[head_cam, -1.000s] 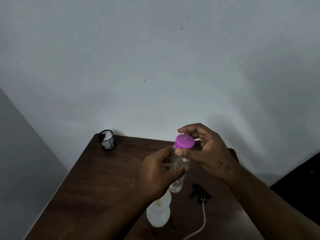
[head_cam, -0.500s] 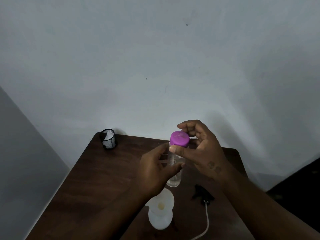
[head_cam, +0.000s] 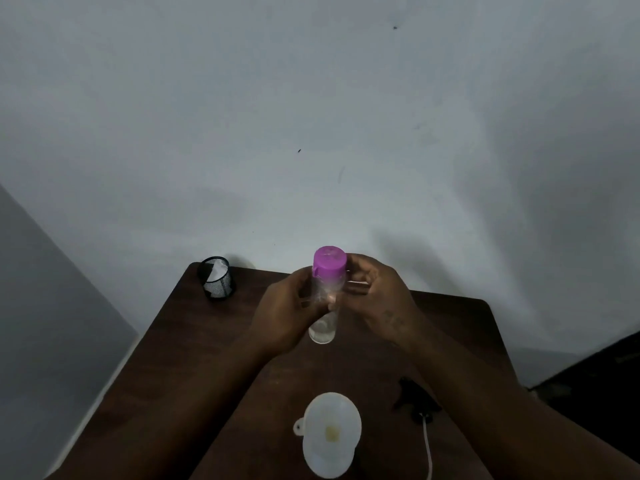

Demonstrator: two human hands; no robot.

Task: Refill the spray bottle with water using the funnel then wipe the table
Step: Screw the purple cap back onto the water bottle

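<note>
A clear water bottle (head_cam: 323,327) with a purple cap (head_cam: 329,260) is held upright above the dark wooden table (head_cam: 194,341). My left hand (head_cam: 280,313) wraps its body from the left. My right hand (head_cam: 381,296) has curled fingers against the bottle's neck just below the cap; the cap itself is uncovered. Near the front edge, a white funnel (head_cam: 332,424) sits in the mouth of the white spray bottle (head_cam: 327,462). The black spray head (head_cam: 414,400) with its white tube (head_cam: 427,448) lies on the table to the right.
A black mesh cup (head_cam: 216,282) holding something white stands at the table's back left corner. A pale wall rises right behind the table. The floor to the right of the table is dark.
My right hand has slid off the purple cap down to the neck. The view has tilted down, so the funnel and spray bottle show more fully.
</note>
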